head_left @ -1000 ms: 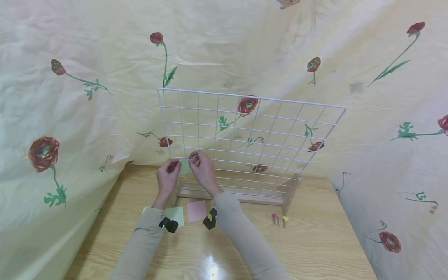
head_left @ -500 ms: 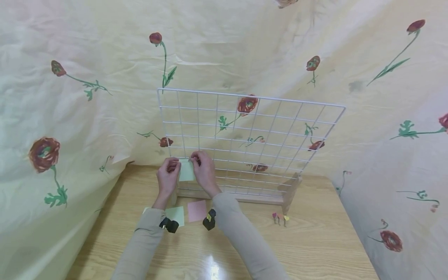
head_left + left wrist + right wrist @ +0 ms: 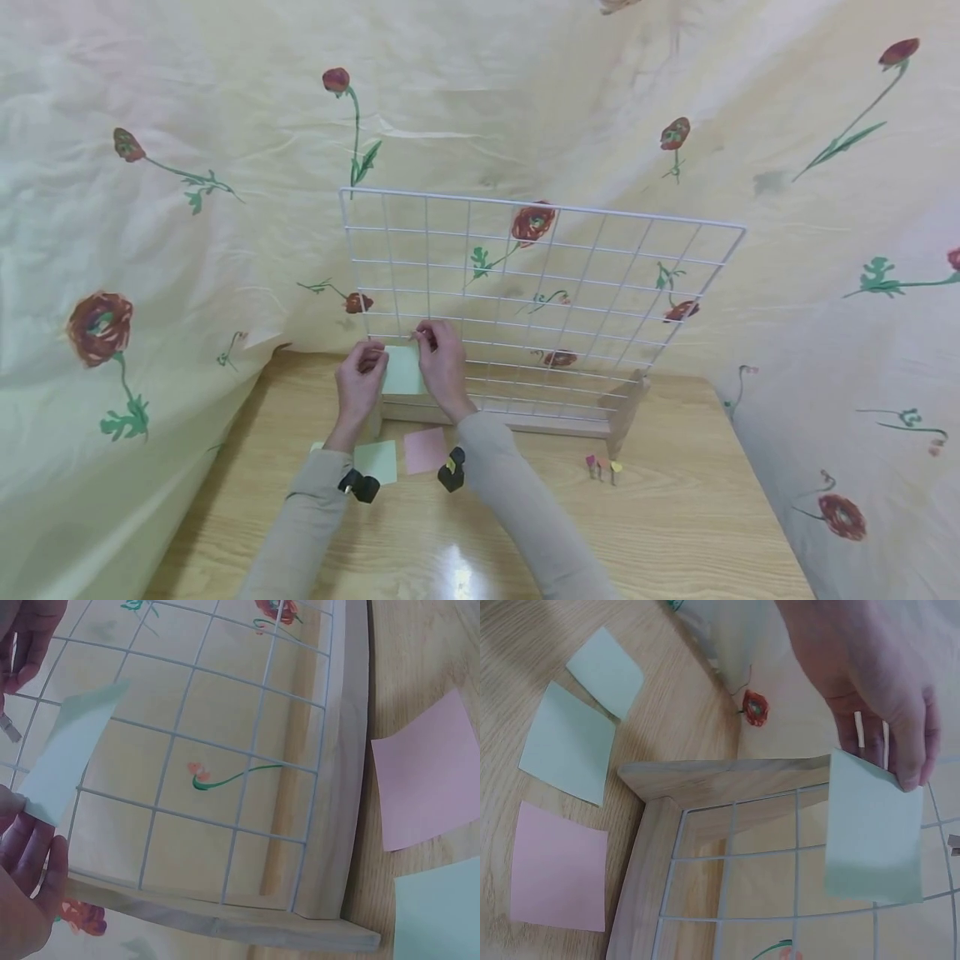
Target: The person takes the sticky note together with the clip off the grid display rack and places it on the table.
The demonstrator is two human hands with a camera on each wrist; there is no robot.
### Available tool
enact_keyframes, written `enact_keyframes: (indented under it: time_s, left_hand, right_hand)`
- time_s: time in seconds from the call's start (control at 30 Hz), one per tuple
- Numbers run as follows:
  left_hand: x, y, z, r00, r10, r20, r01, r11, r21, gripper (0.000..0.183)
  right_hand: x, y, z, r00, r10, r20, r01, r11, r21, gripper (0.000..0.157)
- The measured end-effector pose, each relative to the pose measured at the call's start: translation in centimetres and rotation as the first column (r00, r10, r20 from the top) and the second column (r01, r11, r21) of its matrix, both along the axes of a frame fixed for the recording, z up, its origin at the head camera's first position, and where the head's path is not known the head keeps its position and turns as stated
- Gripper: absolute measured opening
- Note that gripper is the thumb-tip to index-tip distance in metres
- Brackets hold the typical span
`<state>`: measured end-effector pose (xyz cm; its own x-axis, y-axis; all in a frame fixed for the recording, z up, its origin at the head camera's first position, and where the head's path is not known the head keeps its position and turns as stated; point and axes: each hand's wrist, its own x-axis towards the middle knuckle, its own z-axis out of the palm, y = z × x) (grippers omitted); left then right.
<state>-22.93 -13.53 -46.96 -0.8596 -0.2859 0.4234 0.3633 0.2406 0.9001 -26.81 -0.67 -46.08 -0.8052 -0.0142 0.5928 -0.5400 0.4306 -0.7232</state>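
Note:
My left hand (image 3: 358, 382) pinches a pale green paper note (image 3: 403, 372) by its left edge, holding it up in front of the lower left of a white wire grid (image 3: 540, 206). In the right wrist view, the thumb lies over the top corner of that note (image 3: 874, 832). My right hand (image 3: 444, 367), just right of the note's upper edge, holds a small clip (image 3: 9, 729) in its fingertips. The left wrist view shows this clip apart from the paper, close to the wires. Its far end is hidden by the fingers.
The grid stands in a wooden base (image 3: 555, 425). In front lie a pink note (image 3: 425, 451) and a green note (image 3: 376, 463), with another green note (image 3: 607, 673) partly under my left arm. Several small decorated clips (image 3: 602, 467) lie right. Flowered cloth (image 3: 187, 275) surrounds the table.
The green note has come down and tilted to face the head view, showing more of its surface. My right hand has shifted slightly right with the clip, off the note's corner. My left hand stays nearly still.

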Motion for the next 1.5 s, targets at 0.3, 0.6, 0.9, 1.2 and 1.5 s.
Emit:
enact_keyframes:
  time_s: [0.3,0.6,0.9,1.2,1.5]
  left_hand:
    - [-0.9,-0.8,-2.8,1.000,0.002,0.008,-0.002,0.999,0.035,0.016]
    - [-0.3,-1.6,-4.5,0.997,0.013,0.071,-0.016,0.999,0.039,0.015]
    - [0.6,-2.5,-5.0,0.996,0.019,0.093,-0.022,0.999,0.038,0.016]
    - [2.1,-2.8,-4.1,0.996,-0.016,0.088,0.018,1.000,-0.019,0.017]
    - [1.6,-4.0,-7.5,0.992,0.001,0.129,0.003,0.999,-0.033,0.014]
  right_hand:
    - [0.5,1.0,0.4,0.997,0.030,-0.071,-0.036,0.996,-0.087,0.004]
    - [1.4,1.9,-1.6,0.992,0.080,-0.094,-0.088,0.993,-0.078,0.008]
    - [1.6,2.8,-2.0,0.993,0.116,-0.010,-0.116,0.990,-0.078,0.009]
    - [1.2,4.2,-2.4,0.997,0.071,0.027,-0.068,0.992,-0.110,0.013]
    - [1.5,5.9,-3.1,0.988,0.105,0.112,-0.089,0.986,-0.142,0.015]
